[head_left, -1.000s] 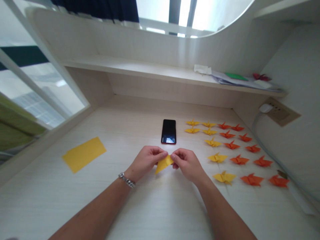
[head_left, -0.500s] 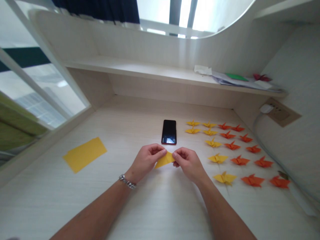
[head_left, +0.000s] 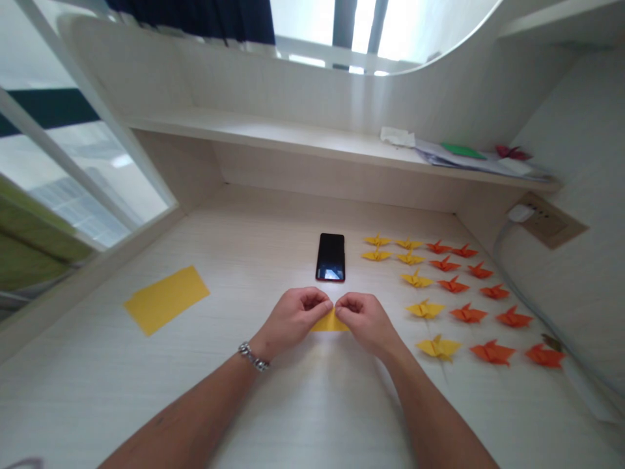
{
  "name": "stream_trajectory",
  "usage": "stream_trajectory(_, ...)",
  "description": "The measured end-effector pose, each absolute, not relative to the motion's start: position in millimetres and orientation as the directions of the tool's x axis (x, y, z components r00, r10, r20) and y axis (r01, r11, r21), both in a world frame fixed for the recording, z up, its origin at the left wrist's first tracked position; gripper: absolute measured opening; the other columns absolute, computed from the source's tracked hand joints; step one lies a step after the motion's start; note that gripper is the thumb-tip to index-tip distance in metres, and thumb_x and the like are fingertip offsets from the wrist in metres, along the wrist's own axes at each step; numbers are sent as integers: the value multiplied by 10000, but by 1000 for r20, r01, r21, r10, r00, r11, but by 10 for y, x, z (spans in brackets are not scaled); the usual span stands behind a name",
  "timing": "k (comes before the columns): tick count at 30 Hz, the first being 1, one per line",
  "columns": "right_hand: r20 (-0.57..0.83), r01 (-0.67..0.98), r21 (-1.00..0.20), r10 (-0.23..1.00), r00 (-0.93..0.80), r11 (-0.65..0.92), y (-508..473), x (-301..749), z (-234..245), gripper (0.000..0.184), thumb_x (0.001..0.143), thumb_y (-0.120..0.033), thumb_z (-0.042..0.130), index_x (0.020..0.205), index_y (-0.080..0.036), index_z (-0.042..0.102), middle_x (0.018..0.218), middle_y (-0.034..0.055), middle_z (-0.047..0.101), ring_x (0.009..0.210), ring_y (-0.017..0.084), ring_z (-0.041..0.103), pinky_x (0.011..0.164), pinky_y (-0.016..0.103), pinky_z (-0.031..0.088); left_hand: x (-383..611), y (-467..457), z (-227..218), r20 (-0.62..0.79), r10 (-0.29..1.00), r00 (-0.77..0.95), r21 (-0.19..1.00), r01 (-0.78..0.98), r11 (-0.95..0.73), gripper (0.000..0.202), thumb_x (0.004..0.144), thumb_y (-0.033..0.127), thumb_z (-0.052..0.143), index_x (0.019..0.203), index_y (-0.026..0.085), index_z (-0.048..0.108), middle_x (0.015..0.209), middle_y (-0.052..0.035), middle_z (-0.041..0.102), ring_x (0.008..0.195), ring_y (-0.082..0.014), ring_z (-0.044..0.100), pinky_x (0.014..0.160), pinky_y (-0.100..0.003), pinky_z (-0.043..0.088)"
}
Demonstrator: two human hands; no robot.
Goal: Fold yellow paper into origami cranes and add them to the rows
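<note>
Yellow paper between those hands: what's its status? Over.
Left hand and right hand: both pinching the yellow paper. Paper: near edge showing, partly hidden by hands. Phone: just beyond, apart from both hands.

Below the long pale shelf (head_left: 273, 135) spreads a light, wood-grained desk (head_left: 263, 410). Above the shelf, a curved-edged pane (head_left: 312, 26) glows white beside dark blue cloth (head_left: 195, 18). Left of the shelf is a framed opening (head_left: 83, 146); at its right end, a pale wall (head_left: 581, 124), with a beige socket plate (head_left: 553, 223) below the shelf.
</note>
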State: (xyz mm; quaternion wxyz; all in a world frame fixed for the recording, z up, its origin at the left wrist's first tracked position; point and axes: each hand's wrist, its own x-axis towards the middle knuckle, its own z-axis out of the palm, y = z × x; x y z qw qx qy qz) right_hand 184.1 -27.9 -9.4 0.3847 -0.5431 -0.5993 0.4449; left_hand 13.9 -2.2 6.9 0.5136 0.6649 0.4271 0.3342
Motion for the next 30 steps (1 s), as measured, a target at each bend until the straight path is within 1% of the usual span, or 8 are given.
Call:
stream_trajectory(3,-104,259,-963,987,-124,-69,-260,1884,-110,110,704,-170,518,674,-158,622,567,-11,600,529,120,539,513,221,406,115,12,68,-30,929,370,984,174,-37,202,774,325,617,736,133,668,691,-24,643,637,-139,551,578,-225,416)
stream_trajectory(8,-151,241,-964,978,-145,-113,-267,1978,-61,97,691,-165,526,657,-154,616,544,-3,604,507,117,532,499,223,408,25,70,95,-58,950,305,991,136,17,175,721,301,674,758,131,686,668,-19,645,621,-137,555,563,-221,414)
stream_trajectory(12,-177,188,-970,978,-108,-155,-261,2067,-22,73,692,-173,554,642,-151,603,522,-10,586,478,103,512,487,218,400,-94,148,70,-56,982,178,998,0,57,227,723,351,693,782,133,672,726,-29,660,645,-133,575,593,-221,438)
stream_trajectory(16,-111,50,-993,993,-38,-109,-234,2075,-34,99,731,-241,596,706,-147,618,574,6,615,501,106,529,506,225,422,-114,166,55,-49,986,157,997,-54,58,274,708,380,714,799,126,669,743,-45,668,651,-140,588,594,-228,454)
stream_trajectory(20,-34,-30,-999,999,-38,-35,-239,1961,-49,228,797,-377,592,813,-153,634,698,38,656,588,127,573,560,245,460,-29,105,93,-41,985,165,999,-21,45,276,716,391,703,798,130,665,735,-42,671,646,-146,589,582,-229,458)
stream_trajectory(22,0,-11,-1000,999,-52,-1,-247,1901,-61,242,785,-396,618,835,-160,630,714,38,655,613,135,580,566,247,465,11,74,110,-34,979,203,999,-5,36,257,730,379,690,796,132,661,736,-38,668,658,-146,591,591,-231,464)
stream_trajectory(26,35,69,-997,999,-35,38,-258,1864,-86,231,795,-388,605,795,-157,619,638,25,627,592,141,574,574,254,466,49,44,102,-44,934,355,999,33,34,229,770,363,634,780,135,647,736,-34,657,681,-154,600,622,-251,484)
stream_trajectory(30,25,275,-960,994,-108,54,-284,1894,-74,176,798,-329,585,756,-163,628,653,20,634,613,140,575,582,243,446,47,37,67,-20,882,472,981,180,-74,142,761,269,618,773,135,660,722,-36,659,672,-147,590,614,-236,460)
